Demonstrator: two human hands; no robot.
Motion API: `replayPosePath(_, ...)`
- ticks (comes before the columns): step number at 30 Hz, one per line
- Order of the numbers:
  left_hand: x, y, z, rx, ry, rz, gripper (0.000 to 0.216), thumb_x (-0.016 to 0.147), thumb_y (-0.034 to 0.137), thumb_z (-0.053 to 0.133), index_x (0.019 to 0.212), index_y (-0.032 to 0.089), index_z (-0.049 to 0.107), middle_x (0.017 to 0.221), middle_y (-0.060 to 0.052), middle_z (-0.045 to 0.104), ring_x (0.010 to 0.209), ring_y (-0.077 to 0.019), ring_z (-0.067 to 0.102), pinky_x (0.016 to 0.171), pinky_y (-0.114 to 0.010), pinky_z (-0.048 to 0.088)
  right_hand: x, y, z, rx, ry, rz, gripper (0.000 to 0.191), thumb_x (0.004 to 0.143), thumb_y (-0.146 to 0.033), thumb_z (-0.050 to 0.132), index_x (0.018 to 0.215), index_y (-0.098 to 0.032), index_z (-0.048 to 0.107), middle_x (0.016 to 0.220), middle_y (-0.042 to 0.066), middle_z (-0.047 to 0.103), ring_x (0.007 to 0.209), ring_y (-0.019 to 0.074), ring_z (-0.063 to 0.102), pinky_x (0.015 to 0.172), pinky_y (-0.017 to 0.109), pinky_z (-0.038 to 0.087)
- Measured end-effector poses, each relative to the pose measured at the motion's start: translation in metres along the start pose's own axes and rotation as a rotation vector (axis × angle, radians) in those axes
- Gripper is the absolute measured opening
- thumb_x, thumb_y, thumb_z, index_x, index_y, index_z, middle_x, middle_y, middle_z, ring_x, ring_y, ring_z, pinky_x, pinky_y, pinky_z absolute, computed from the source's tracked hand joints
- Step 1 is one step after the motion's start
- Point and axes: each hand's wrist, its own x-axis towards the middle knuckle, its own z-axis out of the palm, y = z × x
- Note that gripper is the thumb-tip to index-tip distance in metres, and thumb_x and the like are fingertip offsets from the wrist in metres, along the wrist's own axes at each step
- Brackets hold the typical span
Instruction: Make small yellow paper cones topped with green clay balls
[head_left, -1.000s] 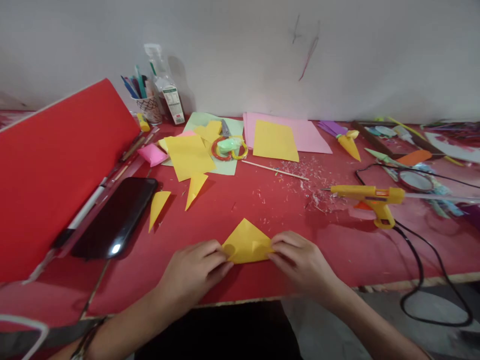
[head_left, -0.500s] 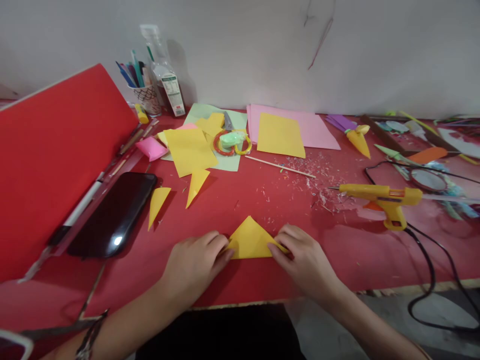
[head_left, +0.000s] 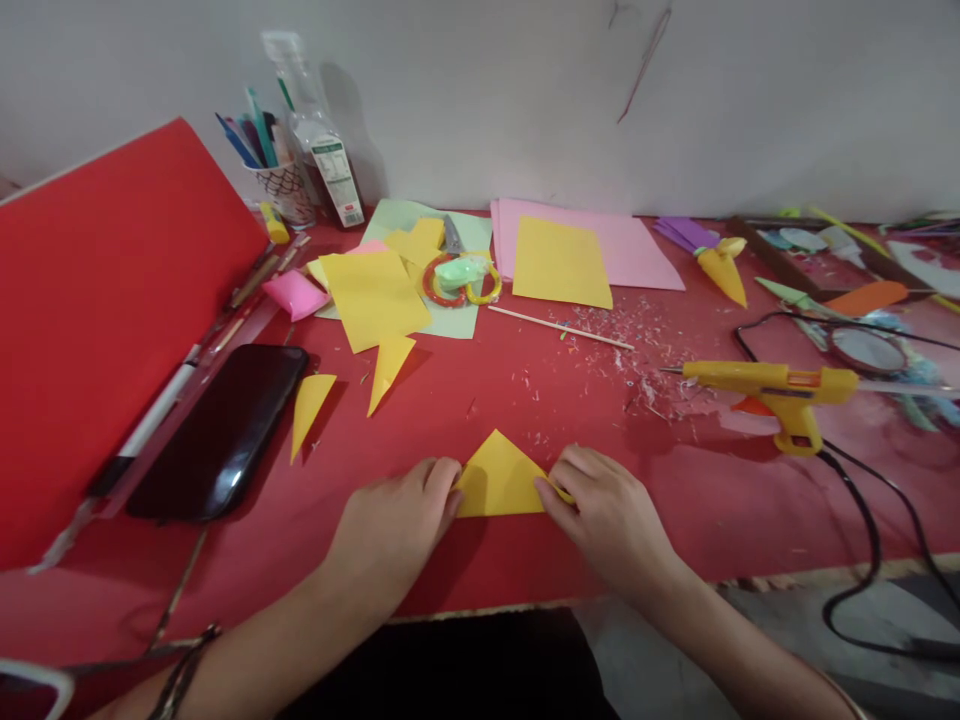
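Red tabletop (head_left: 480, 400) under a plain wall holds the work. Left hand (head_left: 394, 520) and right hand (head_left: 604, 510), fingers bent, pinch the 2 base corners of the folded yellow triangle (head_left: 499, 480) flat: creasing, it seems; next calls for even pressure. Left of the triangle lies a phone (head_left: 221, 435); right, a glue gun (head_left: 772, 385).

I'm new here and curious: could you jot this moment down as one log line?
left hand: pinching left corner of yellow paper triangle | right hand: pinching right corner | paper: flat on red table | glue gun: right, untouched
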Motion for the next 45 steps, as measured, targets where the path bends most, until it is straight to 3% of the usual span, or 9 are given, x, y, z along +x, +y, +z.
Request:
replayPosePath(11,0.002,0.002,0.001,0.024,-0.025,-0.024,0.023,0.086,0.021,0.036,0.099,0.018,0.054,0.074,-0.004,0.064,0.059,-0.0192,0.061,0.043,-0.024,0.037,0.002,-0.004,0.0,-0.1,0.034,0.023,0.042,0.086,-0.019,0.03,0.048,-0.016,0.047,0.05,0.0,0.047,0.047,0.0106,0.043,0.051,0.024,0.028)
replayPosePath(15,0.004,-0.012,0.007,-0.015,0.076,0.154,0.024,0.086,0.027,0.037,0.1,0.018,0.054,0.081,-0.005,0.062,0.069,-0.0191,0.06,0.05,-0.025,0.042,0.002,-0.005,-0.001,-0.108,0.045,0.011,0.042,0.086,-0.018,0.029,0.048,-0.017,0.048,0.05,0.0,0.047,0.047,0.0108,0.043,0.051,0.025,0.028)
replayPosePath(20,0.011,-0.037,0.007,-0.02,0.196,0.447,0.041,0.085,0.037,0.039,0.123,0.021,0.041,0.11,-0.01,0.054,0.096,-0.022,0.051,0.078,-0.034,0.042,0.002,-0.004,-0.001,-0.108,0.026,-0.002,0.041,0.086,-0.018,0.028,0.05,-0.017,0.048,0.051,0.001,0.047,0.047,0.0112,0.043,0.051,0.025,0.028)
replayPosePath(23,0.02,-0.048,0.002,-0.018,0.136,0.585,0.042,0.084,0.04,0.04,0.126,0.033,0.036,0.125,-0.005,0.045,0.102,-0.0217,0.046,0.087,-0.037,0.036,0.001,-0.004,0.0,-0.098,0.01,0.006,0.039,0.086,-0.018,0.029,0.051,-0.017,0.048,0.052,0.001,0.048,0.048,0.0111,0.044,0.052,0.025,0.028)
replayPosePath(29,0.036,-0.06,-0.01,-0.014,0.028,0.708,0.05,0.081,0.047,0.042,0.129,0.038,0.028,0.137,-0.001,0.033,0.102,-0.022,0.043,0.089,-0.038,0.03,0.001,-0.003,0.001,-0.08,-0.017,0.013,0.035,0.084,-0.018,0.033,0.053,-0.016,0.049,0.054,0.001,0.048,0.05,0.0116,0.045,0.052,0.025,0.028)
replayPosePath(39,0.041,-0.06,-0.027,-0.032,-0.126,0.686,0.059,0.076,0.042,0.053,0.128,0.042,0.026,0.141,0.003,0.025,0.102,-0.0224,0.04,0.09,-0.036,0.03,0.003,-0.007,-0.004,-0.2,0.02,-0.093,0.03,0.082,-0.011,0.035,0.057,-0.017,0.052,0.055,0.002,0.05,0.053,0.0148,0.044,0.053,0.028,0.028)
replayPosePath(42,0.04,-0.058,-0.03,-0.038,-0.141,0.665,0.06,0.074,0.037,0.056,0.127,0.041,0.029,0.141,0.003,0.026,0.102,-0.0225,0.04,0.089,-0.037,0.031,0.002,-0.013,-0.006,-0.279,0.062,-0.155,0.023,0.08,-0.007,0.038,0.07,-0.015,0.057,0.07,0.007,0.057,0.066,0.0184,0.048,0.062,0.03,0.034)
replayPosePath(45,0.039,-0.057,-0.03,-0.047,-0.136,0.658,0.061,0.072,0.033,0.058,0.127,0.04,0.031,0.14,0.003,0.026,0.101,-0.022,0.04,0.089,-0.036,0.031,-0.001,-0.023,-0.007,-0.279,0.1,-0.226,0.024,0.081,-0.007,0.038,0.091,-0.014,0.058,0.093,0.011,0.058,0.084,0.0218,0.048,0.082,0.038,0.033)
